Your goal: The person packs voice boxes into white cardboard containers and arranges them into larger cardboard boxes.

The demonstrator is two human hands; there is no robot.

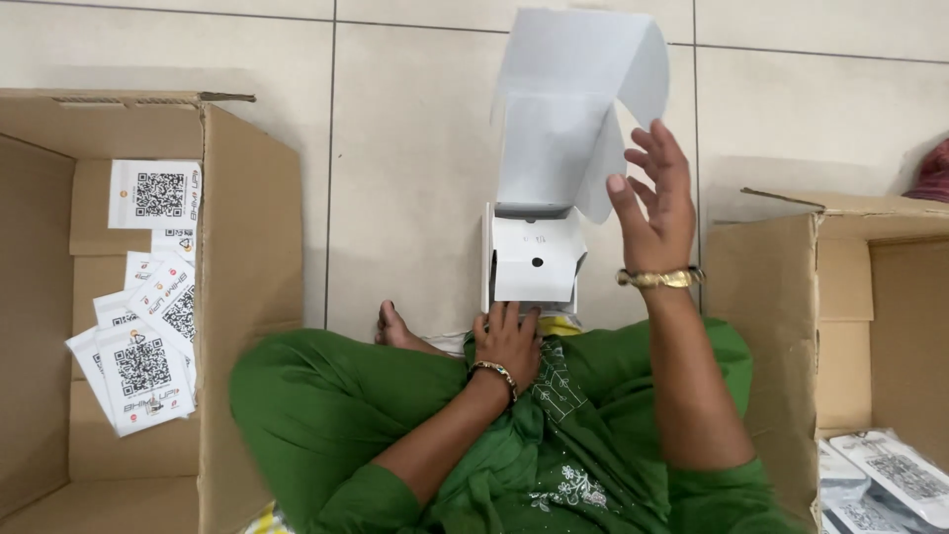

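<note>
A small white cardboard box stands on my lap with its tall lid swung up and open. My left hand grips the near bottom edge of the box and steadies it. My right hand is raised beside the open lid with fingers spread, its fingertips at the lid's side flap, holding nothing. Both wrists wear gold bangles. An inner white flap with a small dark hole covers the box's contents.
A large brown carton at the left holds several white printed cards. Another brown carton at the right holds plastic-wrapped packets. I sit cross-legged in green clothing on a beige tiled floor.
</note>
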